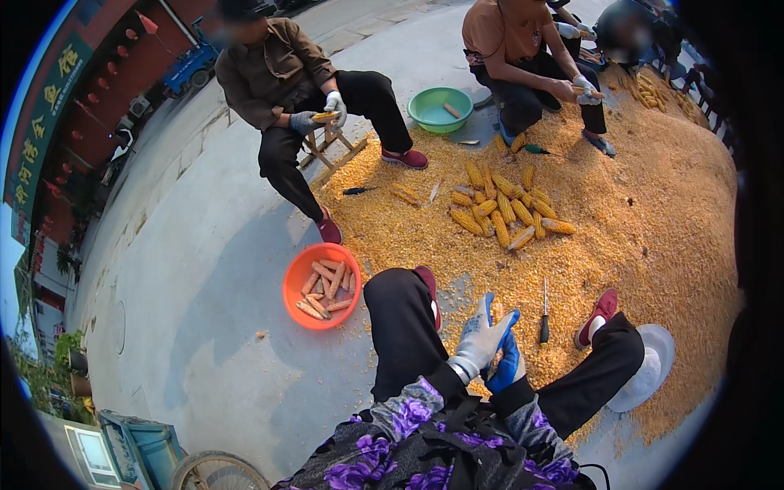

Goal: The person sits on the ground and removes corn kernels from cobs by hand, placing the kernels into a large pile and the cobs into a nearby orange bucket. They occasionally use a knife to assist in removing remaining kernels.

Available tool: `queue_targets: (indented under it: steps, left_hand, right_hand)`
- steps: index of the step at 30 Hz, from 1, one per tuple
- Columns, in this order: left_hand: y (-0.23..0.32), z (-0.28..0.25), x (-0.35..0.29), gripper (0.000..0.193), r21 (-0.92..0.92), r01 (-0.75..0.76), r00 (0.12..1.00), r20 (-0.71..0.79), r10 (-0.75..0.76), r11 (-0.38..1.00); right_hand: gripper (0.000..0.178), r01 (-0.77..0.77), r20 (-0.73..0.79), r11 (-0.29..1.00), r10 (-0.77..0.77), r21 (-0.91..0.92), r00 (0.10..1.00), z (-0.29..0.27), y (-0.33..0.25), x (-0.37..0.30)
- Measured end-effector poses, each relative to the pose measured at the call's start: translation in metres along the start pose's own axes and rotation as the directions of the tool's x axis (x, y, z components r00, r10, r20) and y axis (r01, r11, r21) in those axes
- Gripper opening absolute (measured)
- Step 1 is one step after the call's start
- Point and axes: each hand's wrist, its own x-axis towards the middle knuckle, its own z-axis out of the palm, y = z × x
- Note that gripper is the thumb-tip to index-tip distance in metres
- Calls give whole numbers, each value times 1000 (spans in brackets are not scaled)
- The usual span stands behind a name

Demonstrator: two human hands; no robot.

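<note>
My left hand (478, 336), in a whitish knit glove with blue-coated fingertips, is raised between my knees. Its thumb and a finger point upward and stand apart, with a patch of orange-yellow between them that I cannot tell from the grain behind. Close against it is my right hand (508, 364), showing the blue side of its glove; its fingers are partly hidden. A screwdriver (545, 320) with a black handle lies on the kernels right of my hands. Farther off, several yellow corn ears (505, 204) lie heaped on the spread of loose corn kernels (637, 237).
An orange basin (291, 294) holding stripped cobs stands left of my knee. A white hat-like object (649, 371) lies by my right leg. Seated people (282, 82) with gloved hands work opposite, near a green basin (415, 106). A cart wheel (219, 474) shows lower left.
</note>
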Motion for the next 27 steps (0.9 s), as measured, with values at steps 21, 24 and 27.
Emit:
queue_targets:
  steps: [21, 24, 27]
  left_hand:
    - [-18, -8, 8, 33, 317, -362, 930, 186, 316, 877]
    - [-28, -14, 6, 33, 444, -600, 799, 297, 523, 665]
    - [-47, 5, 14, 40, 371, -402, 912, 86, 400, 837]
  right_hand:
    - [45, -320, 92, 945, 325, -64, 941, -29, -25, -32]
    - [44, -292, -30, 955, 291, -58, 956, -24, -21, -27]
    - [43, -4, -75, 711, -69, -703, 995, -10, -15, -32]
